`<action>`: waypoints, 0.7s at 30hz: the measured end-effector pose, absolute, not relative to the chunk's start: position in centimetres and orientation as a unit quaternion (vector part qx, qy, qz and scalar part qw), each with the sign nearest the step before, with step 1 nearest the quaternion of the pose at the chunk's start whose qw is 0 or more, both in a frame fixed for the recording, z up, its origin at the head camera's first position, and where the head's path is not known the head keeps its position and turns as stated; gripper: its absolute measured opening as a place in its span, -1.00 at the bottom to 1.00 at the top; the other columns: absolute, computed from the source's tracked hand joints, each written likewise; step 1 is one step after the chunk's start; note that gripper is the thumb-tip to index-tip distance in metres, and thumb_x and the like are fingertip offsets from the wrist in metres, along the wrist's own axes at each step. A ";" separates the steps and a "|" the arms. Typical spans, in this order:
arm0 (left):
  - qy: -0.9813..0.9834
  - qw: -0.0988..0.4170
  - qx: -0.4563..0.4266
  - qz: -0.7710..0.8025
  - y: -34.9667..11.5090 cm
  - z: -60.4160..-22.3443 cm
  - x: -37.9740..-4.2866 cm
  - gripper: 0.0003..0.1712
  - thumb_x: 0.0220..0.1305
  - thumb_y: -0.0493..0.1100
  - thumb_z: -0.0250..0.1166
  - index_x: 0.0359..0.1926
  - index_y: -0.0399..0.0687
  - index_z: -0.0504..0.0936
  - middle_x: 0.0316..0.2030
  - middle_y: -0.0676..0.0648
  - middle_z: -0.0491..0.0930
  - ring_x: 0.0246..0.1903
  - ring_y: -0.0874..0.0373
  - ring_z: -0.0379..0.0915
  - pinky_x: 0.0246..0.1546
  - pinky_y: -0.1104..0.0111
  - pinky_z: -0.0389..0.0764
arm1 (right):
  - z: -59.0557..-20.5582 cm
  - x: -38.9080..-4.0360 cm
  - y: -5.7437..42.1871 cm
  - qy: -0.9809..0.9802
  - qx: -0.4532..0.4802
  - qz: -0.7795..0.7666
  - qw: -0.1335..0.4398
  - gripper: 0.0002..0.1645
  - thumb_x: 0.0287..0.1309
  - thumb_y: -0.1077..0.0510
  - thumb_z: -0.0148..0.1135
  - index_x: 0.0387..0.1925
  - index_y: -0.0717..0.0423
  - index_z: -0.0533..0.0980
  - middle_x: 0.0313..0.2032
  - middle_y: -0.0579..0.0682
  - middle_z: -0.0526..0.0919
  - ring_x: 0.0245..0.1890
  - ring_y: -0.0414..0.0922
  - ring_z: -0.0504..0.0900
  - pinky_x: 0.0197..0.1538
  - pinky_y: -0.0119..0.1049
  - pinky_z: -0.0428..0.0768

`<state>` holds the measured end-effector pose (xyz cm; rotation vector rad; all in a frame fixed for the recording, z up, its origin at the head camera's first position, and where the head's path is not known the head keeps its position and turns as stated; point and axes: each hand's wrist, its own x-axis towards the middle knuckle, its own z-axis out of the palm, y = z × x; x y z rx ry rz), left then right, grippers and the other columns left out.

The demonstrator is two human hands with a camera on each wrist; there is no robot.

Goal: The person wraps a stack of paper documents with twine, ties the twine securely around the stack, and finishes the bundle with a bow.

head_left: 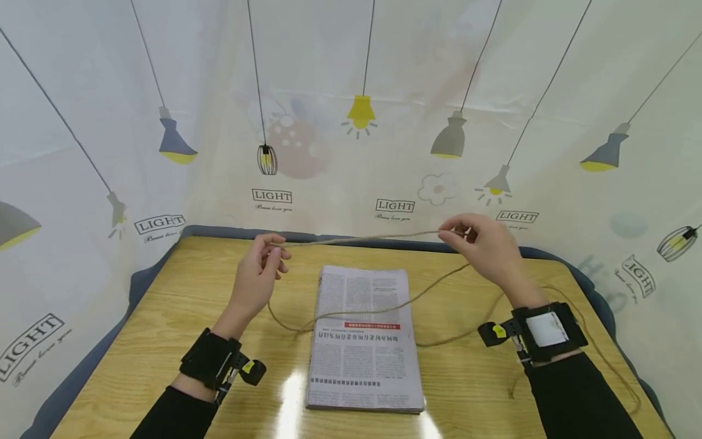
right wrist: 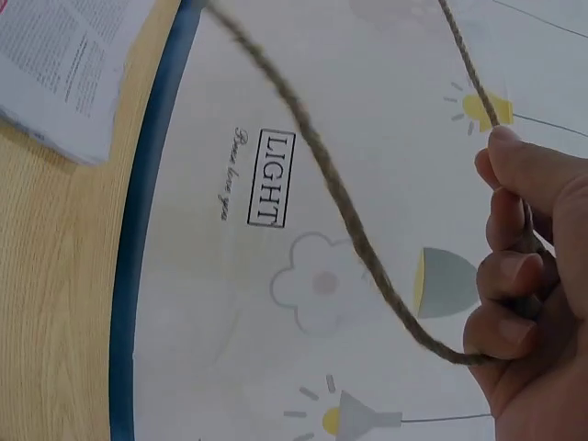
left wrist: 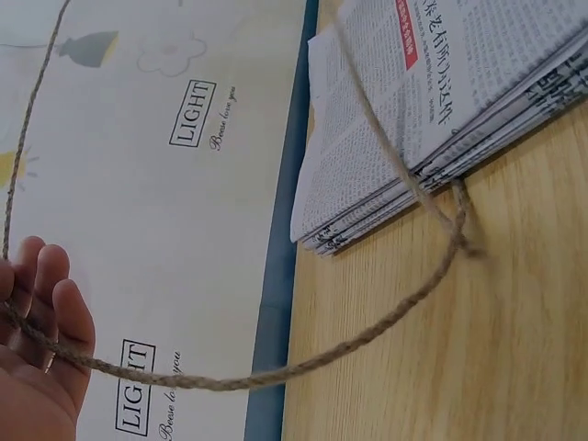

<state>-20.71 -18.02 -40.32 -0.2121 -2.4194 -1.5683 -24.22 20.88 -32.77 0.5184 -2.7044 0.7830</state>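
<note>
A brown twine [head_left: 351, 241] stretches between both raised hands beyond the far edge of a stack of folded newspapers [head_left: 362, 360]. My left hand [head_left: 258, 271] pinches one end of that span, and the twine [left wrist: 239, 381] runs across its fingers and droops to the table beside the stack. My right hand [head_left: 485, 250] pinches the other end between thumb and forefinger; in the right wrist view its other fingers curl round the twine [right wrist: 344, 207], which hangs in a loop. Another length crosses the top of the newspapers, and the twine also passes at their lower left side.
The newspapers lie mid-table on a wooden table [head_left: 164, 341] with a dark blue padded edge [head_left: 219, 231]. Loose twine trails on the table under and beyond the right forearm. A pale curtain [head_left: 329, 55] printed with lamps stands behind and at both sides.
</note>
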 end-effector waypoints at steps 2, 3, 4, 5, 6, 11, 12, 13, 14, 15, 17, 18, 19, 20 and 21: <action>-0.834 0.123 -0.070 -0.534 -18.0 -40.4 -20.8 -0.68 0.56 -0.07 -0.12 0.18 -0.05 0.38 -0.16 -0.09 0.60 -0.30 0.06 0.53 -0.27 0.31 0.59 | -32.3 -24.0 21.8 -0.942 0.170 0.246 0.155 -0.75 0.30 -0.07 0.22 -0.17 -0.03 0.65 -0.44 -0.05 0.61 -0.50 -0.15 0.45 -0.48 -0.33 0.34; -0.836 0.122 -0.069 -0.531 -18.0 -40.5 -20.8 -0.68 0.56 -0.07 -0.13 0.18 -0.05 0.38 -0.16 -0.09 0.60 -0.30 0.08 0.53 -0.27 0.32 0.59 | -32.0 -24.0 22.3 -0.943 0.167 0.237 0.164 -0.74 0.30 -0.07 0.22 -0.17 -0.03 0.66 -0.45 -0.04 0.61 -0.50 -0.15 0.45 -0.50 -0.34 0.34; -0.837 0.122 -0.067 -0.529 -18.0 -40.6 -20.8 -0.67 0.56 -0.07 -0.13 0.18 -0.06 0.38 -0.16 -0.10 0.60 -0.30 0.09 0.53 -0.27 0.33 0.59 | -31.8 -23.9 22.7 -0.943 0.164 0.229 0.176 -0.74 0.30 -0.07 0.22 -0.17 -0.02 0.66 -0.46 -0.04 0.62 -0.51 -0.16 0.45 -0.51 -0.34 0.33; -0.838 0.122 -0.065 -0.527 -18.1 -40.6 -20.9 -0.68 0.56 -0.08 -0.13 0.17 -0.06 0.39 -0.16 -0.10 0.60 -0.30 0.10 0.53 -0.27 0.34 0.58 | -31.5 -23.8 23.1 -0.944 0.161 0.224 0.184 -0.73 0.30 -0.08 0.21 -0.17 -0.02 0.66 -0.47 -0.03 0.62 -0.51 -0.16 0.45 -0.53 -0.34 0.32; -0.839 0.123 -0.063 -0.526 -18.1 -40.7 -20.9 -0.68 0.56 -0.08 -0.13 0.17 -0.06 0.39 -0.16 -0.10 0.60 -0.30 0.10 0.52 -0.28 0.35 0.57 | -31.3 -23.8 23.6 -0.943 0.157 0.221 0.193 -0.72 0.30 -0.09 0.20 -0.16 -0.02 0.66 -0.48 -0.03 0.62 -0.52 -0.17 0.44 -0.55 -0.34 0.30; -0.845 0.117 -0.070 -0.517 -17.9 -41.2 -21.0 -0.69 0.55 -0.11 -0.09 0.17 -0.09 0.41 -0.16 -0.12 0.60 -0.28 0.05 0.53 -0.27 0.36 0.57 | -31.0 -23.6 25.5 -0.939 0.129 0.229 0.221 -0.69 0.33 -0.07 0.18 -0.09 0.02 0.65 -0.42 0.04 0.66 -0.47 -0.14 0.46 -0.54 -0.35 0.30; -0.847 0.110 -0.075 -0.515 -17.8 -41.3 -21.0 -0.68 0.55 -0.10 -0.08 0.17 -0.08 0.41 -0.16 -0.12 0.60 -0.27 0.03 0.54 -0.27 0.35 0.57 | -31.1 -23.6 25.8 -0.940 0.119 0.230 0.223 -0.68 0.33 -0.07 0.17 -0.08 0.02 0.65 -0.39 0.05 0.67 -0.45 -0.13 0.47 -0.53 -0.35 0.31; -0.849 0.102 -0.081 -0.512 -17.7 -41.4 -21.0 -0.68 0.54 -0.10 -0.07 0.18 -0.07 0.41 -0.17 -0.11 0.60 -0.26 0.03 0.53 -0.27 0.35 0.57 | -31.3 -23.6 26.2 -0.941 0.108 0.229 0.227 -0.68 0.33 -0.07 0.17 -0.07 0.02 0.65 -0.37 0.06 0.68 -0.42 -0.11 0.48 -0.52 -0.36 0.31; -0.852 0.092 -0.087 -0.508 -17.6 -41.5 -21.0 -0.68 0.54 -0.09 -0.04 0.19 -0.05 0.41 -0.17 -0.09 0.60 -0.25 0.03 0.53 -0.26 0.36 0.56 | -31.5 -23.6 26.5 -0.942 0.096 0.226 0.229 -0.67 0.34 -0.08 0.17 -0.07 0.02 0.65 -0.36 0.07 0.68 -0.41 -0.10 0.48 -0.52 -0.36 0.30; -0.856 0.083 -0.094 -0.501 -17.5 -41.7 -21.0 -0.68 0.53 -0.09 -0.02 0.19 -0.03 0.42 -0.17 -0.07 0.61 -0.25 0.04 0.53 -0.25 0.36 0.55 | -31.7 -23.6 26.8 -0.943 0.086 0.222 0.234 -0.66 0.34 -0.07 0.16 -0.06 0.03 0.65 -0.35 0.08 0.69 -0.39 -0.08 0.49 -0.53 -0.36 0.30; -0.863 0.062 -0.110 -0.488 -17.2 -42.0 -21.0 -0.67 0.50 -0.09 0.03 0.20 0.01 0.42 -0.18 -0.04 0.61 -0.24 0.09 0.52 -0.23 0.35 0.53 | -32.1 -23.7 27.4 -0.944 0.064 0.213 0.243 -0.65 0.34 -0.07 0.16 -0.06 0.05 0.65 -0.33 0.10 0.68 -0.39 -0.05 0.49 -0.56 -0.35 0.28; -0.868 0.052 -0.120 -0.479 -17.1 -42.3 -21.0 -0.67 0.49 -0.10 0.06 0.20 0.02 0.43 -0.19 -0.03 0.62 -0.25 0.11 0.51 -0.23 0.35 0.53 | -32.3 -23.7 27.7 -0.945 0.054 0.210 0.246 -0.65 0.35 -0.07 0.15 -0.06 0.06 0.65 -0.32 0.11 0.67 -0.39 -0.03 0.48 -0.57 -0.34 0.26; -0.873 0.041 -0.129 -0.469 -17.0 -42.5 -20.9 -0.67 0.47 -0.12 0.08 0.20 0.03 0.44 -0.19 -0.03 0.62 -0.25 0.13 0.50 -0.22 0.35 0.52 | -32.4 -23.7 28.0 -0.945 0.047 0.208 0.249 -0.65 0.35 -0.05 0.15 -0.06 0.09 0.64 -0.32 0.13 0.66 -0.39 -0.01 0.48 -0.57 -0.33 0.25; -0.878 0.031 -0.140 -0.456 -16.8 -42.8 -20.9 -0.68 0.46 -0.13 0.11 0.18 0.03 0.45 -0.20 -0.03 0.63 -0.25 0.16 0.50 -0.20 0.35 0.51 | -32.6 -23.8 28.3 -0.945 0.041 0.206 0.251 -0.65 0.36 -0.04 0.15 -0.06 0.12 0.64 -0.32 0.15 0.65 -0.39 0.00 0.47 -0.57 -0.31 0.24; -0.883 0.022 -0.151 -0.445 -16.7 -43.1 -20.9 -0.69 0.45 -0.14 0.12 0.17 0.03 0.47 -0.21 -0.03 0.63 -0.25 0.18 0.50 -0.19 0.35 0.51 | -32.7 -23.8 28.5 -0.945 0.036 0.204 0.253 -0.65 0.36 -0.02 0.15 -0.06 0.14 0.63 -0.31 0.17 0.64 -0.39 0.02 0.47 -0.56 -0.30 0.24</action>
